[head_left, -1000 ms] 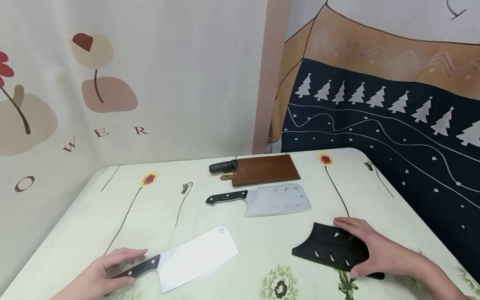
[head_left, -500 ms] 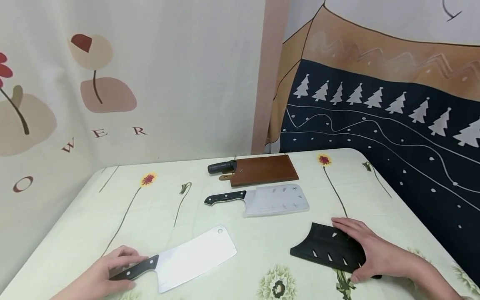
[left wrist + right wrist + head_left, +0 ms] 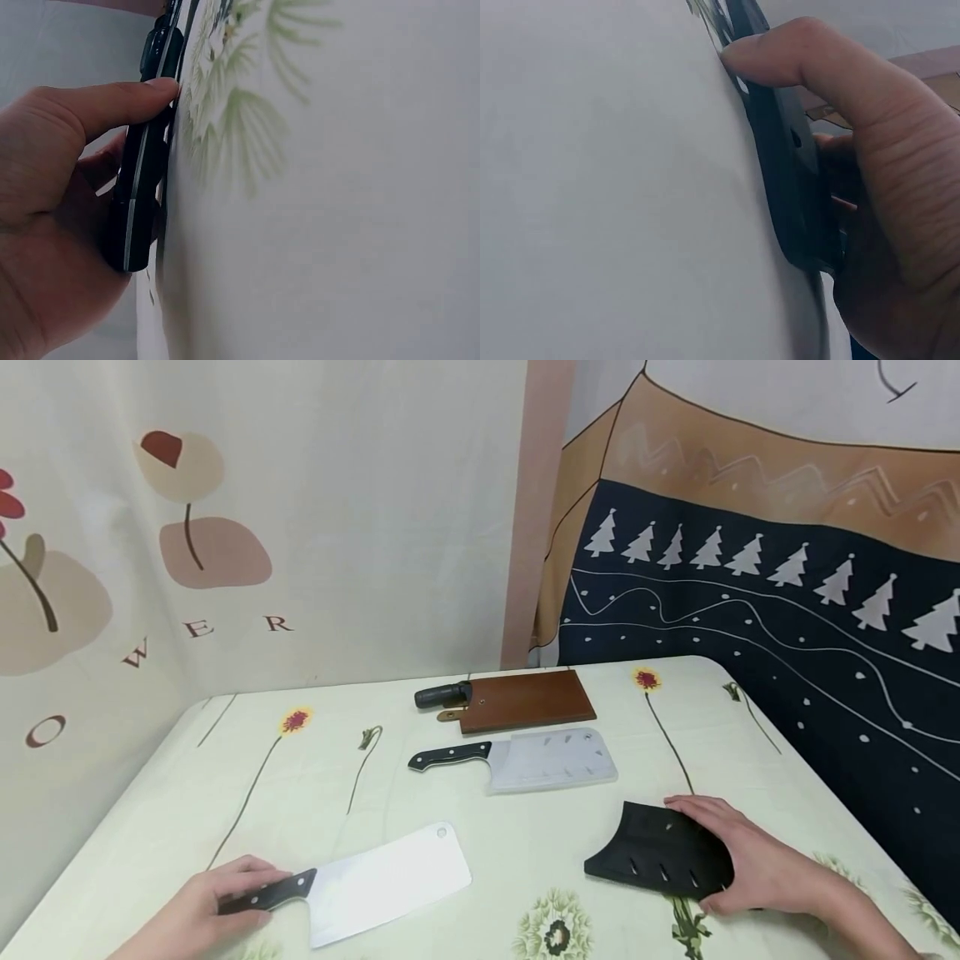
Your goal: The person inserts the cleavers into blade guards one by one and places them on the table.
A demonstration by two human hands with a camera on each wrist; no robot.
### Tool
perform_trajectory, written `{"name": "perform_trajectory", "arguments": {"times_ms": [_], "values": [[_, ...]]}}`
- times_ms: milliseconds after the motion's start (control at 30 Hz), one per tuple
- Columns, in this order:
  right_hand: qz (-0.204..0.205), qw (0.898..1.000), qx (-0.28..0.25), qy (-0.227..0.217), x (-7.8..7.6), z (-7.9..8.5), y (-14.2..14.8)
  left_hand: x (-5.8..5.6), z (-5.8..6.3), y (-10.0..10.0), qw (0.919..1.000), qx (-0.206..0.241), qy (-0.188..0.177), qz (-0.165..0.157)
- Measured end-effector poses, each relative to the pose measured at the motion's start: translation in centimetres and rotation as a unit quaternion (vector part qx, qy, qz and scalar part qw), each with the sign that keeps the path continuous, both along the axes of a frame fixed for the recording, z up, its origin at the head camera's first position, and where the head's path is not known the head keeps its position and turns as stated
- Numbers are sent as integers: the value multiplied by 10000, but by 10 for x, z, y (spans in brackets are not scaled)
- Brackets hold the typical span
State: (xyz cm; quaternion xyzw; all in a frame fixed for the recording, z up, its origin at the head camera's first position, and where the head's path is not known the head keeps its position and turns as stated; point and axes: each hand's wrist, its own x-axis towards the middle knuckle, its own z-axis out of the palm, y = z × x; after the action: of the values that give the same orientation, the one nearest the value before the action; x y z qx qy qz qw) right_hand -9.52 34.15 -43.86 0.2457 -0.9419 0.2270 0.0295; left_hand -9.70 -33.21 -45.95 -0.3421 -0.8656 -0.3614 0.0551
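At the front left of the head view lies a cleaver (image 3: 390, 881) with a bright blade, pointing right. My left hand (image 3: 197, 906) grips its black riveted handle (image 3: 288, 887), thumb on the near side and fingers on the far side. The left wrist view shows that handle (image 3: 141, 172) between thumb and palm, close to the tablecloth. To the right, my right hand (image 3: 768, 864) holds a black slotted blade guard (image 3: 656, 852) across its width, its curved open end facing left. In the right wrist view the thumb presses the edge of the guard (image 3: 784, 172); the other fingers are mostly hidden.
Behind the hands lies a second cleaver (image 3: 450, 755) with its blade in a translucent guard (image 3: 558, 762). Farther back is a brown leather sheath (image 3: 532, 700) with a black handle (image 3: 442, 694) at its left end. A flowered cloth (image 3: 517, 843) covers the table; curtains hang behind.
My left fingers have closed round the cleaver's handle, and its blade has shifted slightly down and left in view. The black guard has tilted slightly in my right hand.
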Motion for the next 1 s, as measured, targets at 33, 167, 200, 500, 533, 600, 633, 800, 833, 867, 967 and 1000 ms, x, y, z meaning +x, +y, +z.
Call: {"name": "perform_trajectory", "arguments": {"times_ms": [33,167,200,500,533,600,633,800,833,867,967,1000], "values": [[-13,10000,-22,-9,0,1,0,1,1,0,10000,-18,-74,16],[-131,9999,4,-88,-2,7,2,2,6,0,9998,-107,-174,11],[-165,9998,27,-93,-3,8,2,2,7,1,9999,-74,-136,-4],[58,10000,-17,-41,-12,14,-6,-4,21,20,9956,550,-730,211],[123,9999,-30,-9,-12,13,-7,-6,24,22,9933,651,-913,268],[199,9998,-29,42,-14,14,-11,-8,30,27,9866,867,-1326,396],[215,9997,-15,72,-15,14,-13,-10,33,30,9828,967,-1505,466],[256,9996,-109,19,-21,21,-24,-17,47,45,9587,1438,-2267,940],[288,9995,-131,10,-23,22,-26,-18,49,48,9562,1481,-2314,1005],[320,9994,-164,-3,-24,24,-28,-19,51,51,9534,1534,-2375,1053],[455,9987,-216,19,-30,30,-33,-25,55,61,9509,1642,-2433,977],[512,9984,-225,32,-32,32,-35,-27,56,65,9507,1699,-2449,856]]}}
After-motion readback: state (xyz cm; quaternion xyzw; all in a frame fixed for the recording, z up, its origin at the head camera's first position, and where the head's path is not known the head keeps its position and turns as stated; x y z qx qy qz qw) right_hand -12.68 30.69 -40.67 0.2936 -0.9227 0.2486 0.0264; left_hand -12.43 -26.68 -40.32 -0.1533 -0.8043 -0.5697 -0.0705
